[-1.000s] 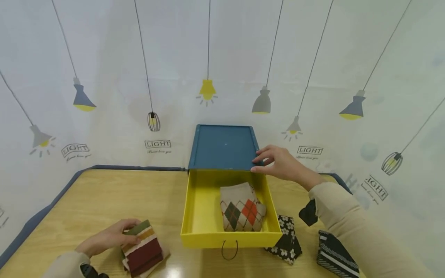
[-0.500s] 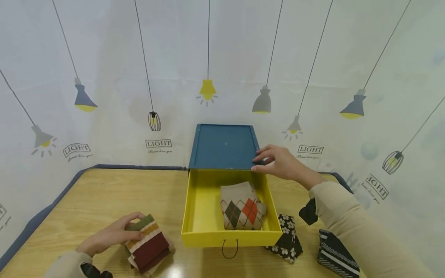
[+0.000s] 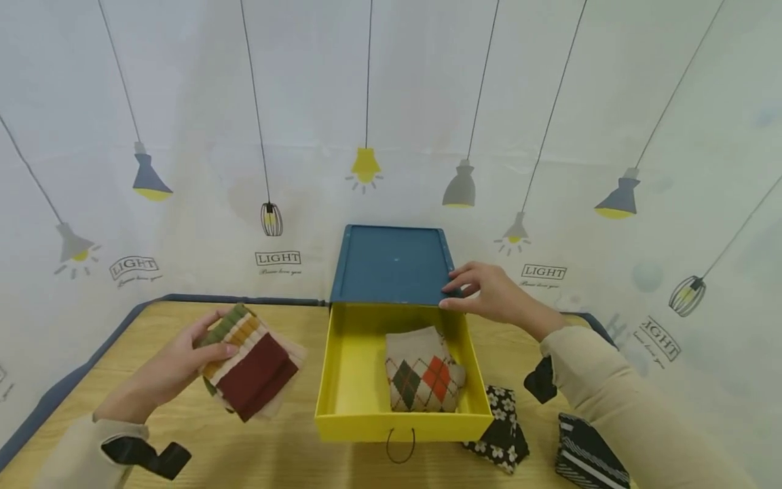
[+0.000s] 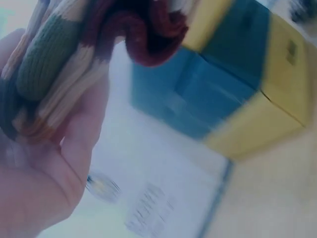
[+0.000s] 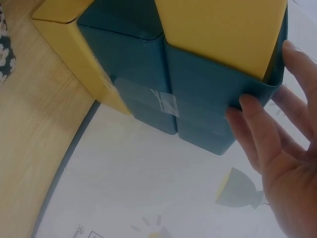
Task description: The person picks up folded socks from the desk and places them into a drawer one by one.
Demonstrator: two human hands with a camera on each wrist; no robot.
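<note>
In the head view my left hand (image 3: 177, 360) holds a folded sock bundle (image 3: 256, 377), striped green, ochre, cream and maroon, above the table, thumb on top. The left wrist view has this sock bundle (image 4: 54, 59) close up. A yellow drawer (image 3: 360, 367) stands pulled out of a blue box (image 3: 394, 265). On the right inside the drawer lies a folded beige argyle sock bundle (image 3: 424, 373). My right hand (image 3: 491, 299) grips the blue box's right front corner. The right wrist view has thumb and fingers bent against the blue wall (image 5: 208, 89).
Right of the drawer, partly under its front, lies a black flowered sock bundle (image 3: 504, 435). Farther right lies a black-and-white striped one (image 3: 589, 448). A cord loop (image 3: 400, 448) hangs from the drawer front. Behind the table is a lamp-printed wall (image 3: 397, 88).
The left hand has lifted the striped sock bundle off the table and moved up, away from the body. The right hand has stayed at the blue box's corner.
</note>
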